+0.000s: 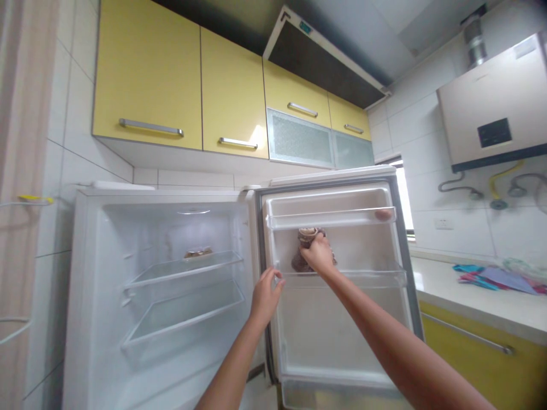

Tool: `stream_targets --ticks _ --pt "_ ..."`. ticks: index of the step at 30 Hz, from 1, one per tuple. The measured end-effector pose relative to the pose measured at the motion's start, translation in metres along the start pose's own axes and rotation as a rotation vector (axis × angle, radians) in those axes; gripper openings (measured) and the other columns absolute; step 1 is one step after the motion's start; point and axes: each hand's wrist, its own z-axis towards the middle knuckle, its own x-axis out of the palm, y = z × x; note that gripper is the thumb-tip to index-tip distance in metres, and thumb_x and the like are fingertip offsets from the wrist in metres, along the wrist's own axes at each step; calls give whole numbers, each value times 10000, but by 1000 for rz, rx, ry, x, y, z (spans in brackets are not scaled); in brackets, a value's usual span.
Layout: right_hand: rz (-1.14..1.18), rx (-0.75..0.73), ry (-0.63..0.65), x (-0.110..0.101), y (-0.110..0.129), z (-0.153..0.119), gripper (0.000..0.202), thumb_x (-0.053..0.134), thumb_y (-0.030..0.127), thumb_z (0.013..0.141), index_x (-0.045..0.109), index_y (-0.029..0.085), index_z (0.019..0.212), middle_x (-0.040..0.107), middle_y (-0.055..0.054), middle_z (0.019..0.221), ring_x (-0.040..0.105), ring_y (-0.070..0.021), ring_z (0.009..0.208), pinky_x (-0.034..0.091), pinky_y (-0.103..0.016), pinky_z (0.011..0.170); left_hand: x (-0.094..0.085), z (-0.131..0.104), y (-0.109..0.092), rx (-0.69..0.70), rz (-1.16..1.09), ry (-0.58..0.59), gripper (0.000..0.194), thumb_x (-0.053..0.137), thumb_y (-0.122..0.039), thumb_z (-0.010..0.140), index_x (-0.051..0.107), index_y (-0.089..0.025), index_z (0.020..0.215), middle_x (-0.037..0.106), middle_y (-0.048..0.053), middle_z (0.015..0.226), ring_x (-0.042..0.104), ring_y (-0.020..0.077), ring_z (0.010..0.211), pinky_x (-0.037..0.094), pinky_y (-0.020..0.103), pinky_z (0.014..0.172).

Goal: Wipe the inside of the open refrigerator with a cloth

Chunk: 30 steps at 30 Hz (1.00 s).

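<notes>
Brown patterned cloth is bunched in my right hand, whose fingers are closed on it. It is against the inside of the open fridge door, just above the middle door shelf and below the top one. My left hand is near the left end of that middle shelf, by the door's hinge side, with its fingers curled and apart and nothing visible in them. A brown egg-like object lies at the right end of the top door shelf.
Inside the fridge, a small brown item rests on the upper glass shelf. Yellow cabinets hang above. At the right, colourful cloths lie on the white counter beneath a wall heater.
</notes>
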Motion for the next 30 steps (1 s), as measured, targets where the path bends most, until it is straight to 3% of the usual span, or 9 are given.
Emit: stream_targets --ticks 6,11,16,19,30 --pt "-5 -124 55 26 45 -8 474 464 373 879 422 95 1260 528 -229 1254 594 -304 1144 473 -374 946 7 1 2 20 27 -27 108 540 -271 831 594 -252 923 680 42 1041 634 213 1066 504 383 930" --pt "-64 -325 147 27 45 -8 434 498 294 856 480 199 1279 491 -158 1337 517 -288 1241 488 -353 912 7 0 -3 26 60 -36 93 521 -256 839 579 -253 913 673 42 1035 628 208 1045 474 374 952" --pt "-160 -482 203 4 10 2 535 599 258 779 517 292 1307 492 -93 1374 477 -281 1276 484 -351 918 3 -4 -9 27 87 -22 126 510 -316 864 575 -255 954 661 49 1068 618 214 1052 466 381 960" --pt "-218 -488 187 -13 -16 6 498 588 238 772 555 293 1266 507 -94 1358 484 -287 1267 496 -350 871 1 -5 -10 21 101 -14 138 501 -324 870 576 -258 965 661 53 1083 623 222 1067 465 392 968" --pt "-366 -161 26 -70 -112 15 463 542 338 860 509 259 1315 505 -160 1239 637 -326 1047 511 -408 796 2 -6 -10 -1 124 3 183 465 -373 893 559 -253 993 642 55 1114 619 216 1069 463 390 969"
